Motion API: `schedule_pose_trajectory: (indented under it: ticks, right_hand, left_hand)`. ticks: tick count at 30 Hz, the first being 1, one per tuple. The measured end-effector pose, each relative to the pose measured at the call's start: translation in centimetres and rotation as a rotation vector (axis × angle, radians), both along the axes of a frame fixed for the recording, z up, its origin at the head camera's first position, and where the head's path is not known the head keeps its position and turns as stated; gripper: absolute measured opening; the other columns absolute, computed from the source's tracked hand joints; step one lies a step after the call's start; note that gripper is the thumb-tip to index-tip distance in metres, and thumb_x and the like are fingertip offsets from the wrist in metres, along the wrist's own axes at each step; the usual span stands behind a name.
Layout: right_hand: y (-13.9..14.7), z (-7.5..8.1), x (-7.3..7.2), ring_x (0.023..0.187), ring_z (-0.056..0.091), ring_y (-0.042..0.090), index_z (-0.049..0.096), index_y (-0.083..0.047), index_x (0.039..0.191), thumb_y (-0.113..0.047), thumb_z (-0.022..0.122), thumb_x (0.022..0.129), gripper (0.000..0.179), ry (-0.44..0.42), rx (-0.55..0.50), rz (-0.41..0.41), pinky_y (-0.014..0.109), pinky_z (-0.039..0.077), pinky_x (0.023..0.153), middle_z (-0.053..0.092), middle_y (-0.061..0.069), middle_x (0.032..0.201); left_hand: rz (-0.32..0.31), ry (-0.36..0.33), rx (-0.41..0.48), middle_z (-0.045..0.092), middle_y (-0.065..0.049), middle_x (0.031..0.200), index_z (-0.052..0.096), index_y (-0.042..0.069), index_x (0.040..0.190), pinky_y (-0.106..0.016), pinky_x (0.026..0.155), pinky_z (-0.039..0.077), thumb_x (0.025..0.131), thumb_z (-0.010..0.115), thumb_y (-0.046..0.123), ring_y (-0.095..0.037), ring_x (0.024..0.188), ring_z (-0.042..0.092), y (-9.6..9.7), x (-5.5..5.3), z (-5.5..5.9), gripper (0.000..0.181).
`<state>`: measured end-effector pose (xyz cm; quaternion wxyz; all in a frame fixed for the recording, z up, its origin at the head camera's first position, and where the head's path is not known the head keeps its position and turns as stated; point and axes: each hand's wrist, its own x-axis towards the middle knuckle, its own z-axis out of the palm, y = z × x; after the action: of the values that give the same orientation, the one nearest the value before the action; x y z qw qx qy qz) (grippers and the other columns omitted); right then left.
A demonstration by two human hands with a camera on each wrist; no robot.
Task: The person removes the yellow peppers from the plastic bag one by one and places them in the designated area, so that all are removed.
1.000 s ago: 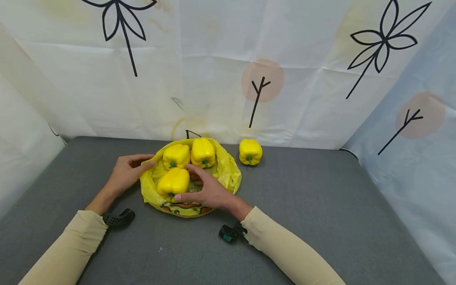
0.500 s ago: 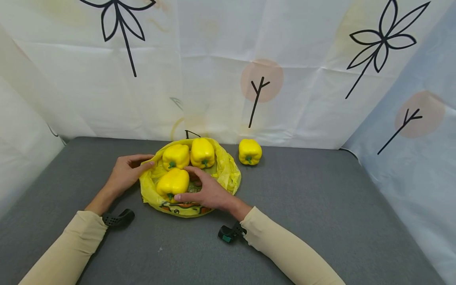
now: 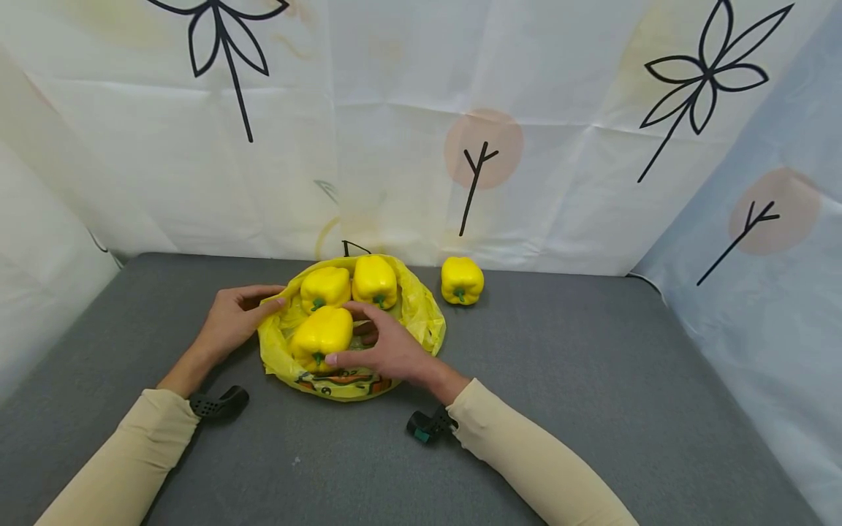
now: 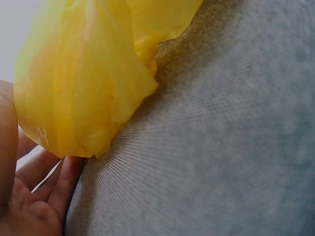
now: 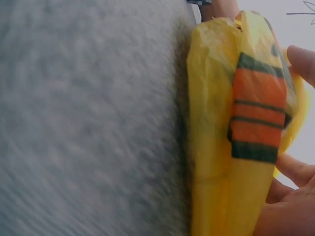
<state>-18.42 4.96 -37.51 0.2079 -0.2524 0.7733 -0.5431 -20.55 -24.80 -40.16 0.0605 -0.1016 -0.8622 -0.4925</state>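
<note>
A yellow plastic bag [image 3: 421, 310] lies spread open on the table, with three yellow bell peppers inside. My left hand [image 3: 232, 319] holds the bag's left rim, thumb over the edge and fingers outside it. In the left wrist view the bag's side [image 4: 83, 83] hangs in front of those fingers [image 4: 64, 184]. Reaching in from the right, my right hand [image 3: 391, 347] grips the front bell pepper [image 3: 321, 337] between thumb and fingers. Behind it sit a back left bell pepper [image 3: 327, 286] and a back right bell pepper [image 3: 374, 280]. The bag wall [image 5: 211, 123] hides the gripped pepper in the right wrist view.
Another yellow bell pepper [image 3: 462, 280] stands on the grey table [image 3: 559, 365], to the right of the bag near the back edge. A white printed cloth [image 3: 395, 146] hangs right behind the table and along its sides.
The front bell pepper has shifted slightly up and to the right in my right hand during the last half second. My left hand and the bag stay in place.
</note>
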Motion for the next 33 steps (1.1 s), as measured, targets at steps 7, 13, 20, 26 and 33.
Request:
schedule_pose_trajectory:
  ticks: [7,13,20,26,33]
  right_hand:
    - [0.7,1.1,-0.3,0.122,0.056,0.019,0.039,-0.018,0.156,-0.029,0.08,0.089,0.079,0.012,-0.041,0.011,0.033,0.049,0.1,0.051,0.002,0.142]
    - [1.4,2.4,-0.6,0.125,0.054,0.022,0.038,-0.017,0.157,-0.028,0.081,0.087,0.083,0.025,-0.061,-0.003,0.035,0.048,0.102,0.05,0.003,0.143]
    - [2.6,4.0,-0.9,0.126,0.054,0.028,0.037,-0.016,0.157,-0.024,0.081,0.087,0.083,0.05,-0.102,-0.021,0.036,0.051,0.1,0.048,0.006,0.145]
    - [3.7,5.1,-0.9,0.128,0.052,0.027,0.038,-0.017,0.157,-0.019,0.079,0.088,0.08,0.062,-0.139,-0.036,0.039,0.05,0.1,0.043,0.003,0.151]
    - [4.9,5.8,-0.9,0.127,0.051,0.029,0.039,-0.02,0.156,-0.015,0.078,0.09,0.077,0.057,-0.169,-0.048,0.041,0.051,0.1,0.043,0.006,0.149]
  left_hand:
    - [0.001,0.014,-0.007,0.066,-0.023,0.128,0.066,0.0,0.134,-0.011,0.078,0.051,0.103,0.064,0.031,0.01,0.097,0.058,0.0,0.0,-0.1,0.044]
    - [0.002,0.02,-0.002,0.066,-0.023,0.127,0.066,-0.001,0.133,-0.011,0.077,0.051,0.103,0.064,0.03,0.01,0.096,0.058,0.0,0.0,-0.1,0.043]
    - [-0.005,0.016,0.0,0.066,-0.023,0.128,0.066,0.0,0.134,-0.012,0.077,0.052,0.103,0.064,0.031,0.009,0.096,0.059,-0.1,-0.1,-0.3,0.044]
    - [-0.008,0.015,0.007,0.065,-0.024,0.127,0.065,-0.001,0.134,-0.012,0.078,0.052,0.103,0.064,0.03,0.009,0.096,0.059,-0.1,-0.1,-0.4,0.044]
    - [-0.013,0.01,0.006,0.065,-0.024,0.128,0.065,-0.001,0.134,-0.013,0.078,0.052,0.103,0.064,0.03,0.009,0.096,0.059,0.0,0.0,-0.2,0.044]
